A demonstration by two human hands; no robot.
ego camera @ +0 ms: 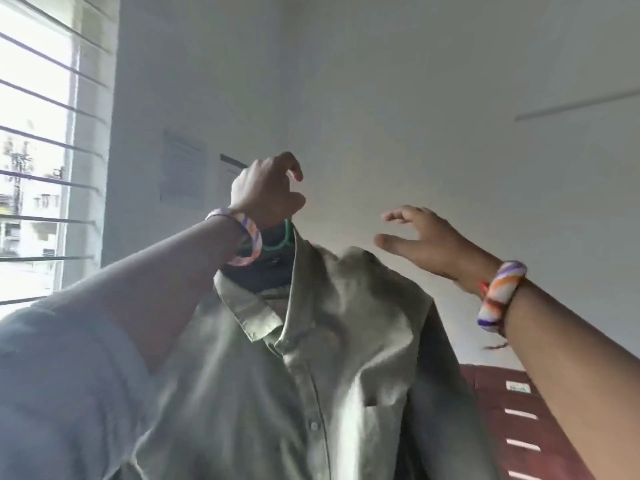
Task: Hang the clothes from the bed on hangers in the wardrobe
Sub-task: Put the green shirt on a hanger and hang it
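A: We hold our left hand (266, 188) up high. Its fingers curl round the top of the green hanger (278, 241). Only a small loop of the hanger shows under the hand.

B: And the shirt (311, 358)?

A: We see the pale green shirt hanging on that hanger, in the air in front of us. It hangs long ways, collar at the top, the rest going down out of sight. Its buttons and chest pocket face us.

B: What about our right hand (424, 242)?

A: It is spread wide and holds nothing. It floats just beside the shirt's shoulder, not touching it.

B: Any words to read?

A: There is a small white label on the dark red slatted thing (512, 410) at the bottom right, but it is too blurry. The window (34, 150) with bars is on our left.
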